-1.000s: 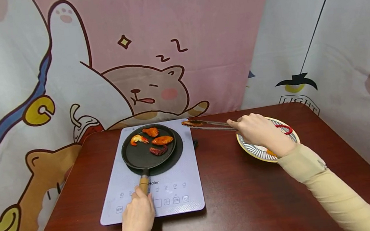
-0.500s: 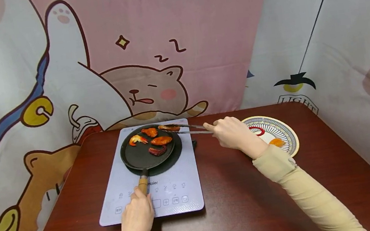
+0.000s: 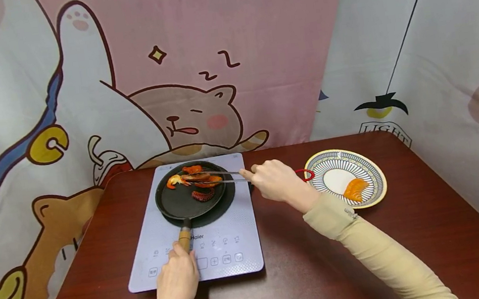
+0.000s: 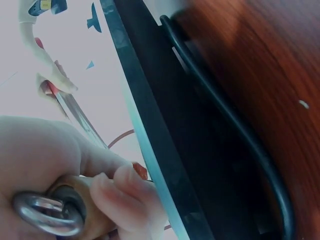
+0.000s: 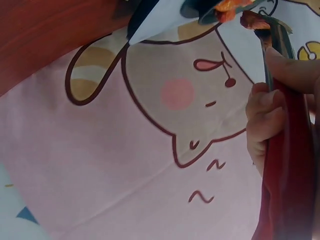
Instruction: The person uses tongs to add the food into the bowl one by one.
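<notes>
My left hand (image 3: 176,277) grips the wooden handle (image 3: 185,240) of a black frying pan (image 3: 174,206); the handle's metal ring (image 4: 47,212) shows in the left wrist view. My right hand (image 3: 276,181) holds red-handled metal tongs (image 5: 292,160), which reach left over the pan. A browned piece of food (image 3: 197,176) sits between the tong tips, overlapping an orange-brown wing-like piece (image 3: 213,181). Around it in the pan lie a shrimp (image 3: 175,181), a reddish piece (image 3: 191,169) and a dark red octopus tentacle (image 3: 203,195).
Under the pan is a white induction cooker (image 3: 233,242) on a dark wooden table (image 3: 298,262). A patterned plate (image 3: 334,156) with an orange slice (image 3: 355,190) stands to the right. A black cord (image 4: 235,120) runs beside the cooker. A cartoon cloth (image 3: 283,64) hangs behind.
My right hand has moved left from over the plate, bringing the tongs and browned piece over the pan. The plate is now uncovered. My left hand stays on the handle.
</notes>
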A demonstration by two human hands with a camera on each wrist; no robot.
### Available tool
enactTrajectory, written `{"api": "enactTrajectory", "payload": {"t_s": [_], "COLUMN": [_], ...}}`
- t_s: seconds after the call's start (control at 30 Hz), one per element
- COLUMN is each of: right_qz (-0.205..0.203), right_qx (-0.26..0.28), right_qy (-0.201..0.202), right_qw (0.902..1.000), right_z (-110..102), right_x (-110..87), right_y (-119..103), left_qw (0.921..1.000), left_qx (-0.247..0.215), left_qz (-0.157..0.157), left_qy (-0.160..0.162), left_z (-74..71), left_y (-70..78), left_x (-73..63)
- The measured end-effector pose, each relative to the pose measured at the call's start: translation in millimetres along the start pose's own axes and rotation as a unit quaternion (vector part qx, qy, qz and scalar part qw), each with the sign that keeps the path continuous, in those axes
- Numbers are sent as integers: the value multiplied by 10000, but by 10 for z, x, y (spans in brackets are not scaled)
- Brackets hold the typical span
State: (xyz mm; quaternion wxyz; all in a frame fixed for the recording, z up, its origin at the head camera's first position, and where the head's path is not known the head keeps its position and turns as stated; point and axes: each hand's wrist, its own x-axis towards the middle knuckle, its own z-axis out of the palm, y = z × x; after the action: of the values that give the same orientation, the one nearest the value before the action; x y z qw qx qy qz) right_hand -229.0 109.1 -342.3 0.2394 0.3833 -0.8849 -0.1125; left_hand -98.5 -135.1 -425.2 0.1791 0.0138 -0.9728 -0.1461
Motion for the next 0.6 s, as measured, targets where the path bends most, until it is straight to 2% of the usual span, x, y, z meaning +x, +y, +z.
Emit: {"api": "enactTrajectory", "payload": {"t_s": [0.23, 0.6], "right_qz": [-220, -342], "right_qx": [-409, -822], "right_qy": [166, 505], "right_qw": [9988, 9947], "right_z": [82, 189], "right_x": [122, 270], "right_y": [-201, -443], "left_qw": [9999, 9999], "left_qx": [2, 6], "left_qz": [37, 58], "left_qy": [114, 95], "left_z": [14, 9], "left_y": [1, -1], "left_x": [-2, -5]}}
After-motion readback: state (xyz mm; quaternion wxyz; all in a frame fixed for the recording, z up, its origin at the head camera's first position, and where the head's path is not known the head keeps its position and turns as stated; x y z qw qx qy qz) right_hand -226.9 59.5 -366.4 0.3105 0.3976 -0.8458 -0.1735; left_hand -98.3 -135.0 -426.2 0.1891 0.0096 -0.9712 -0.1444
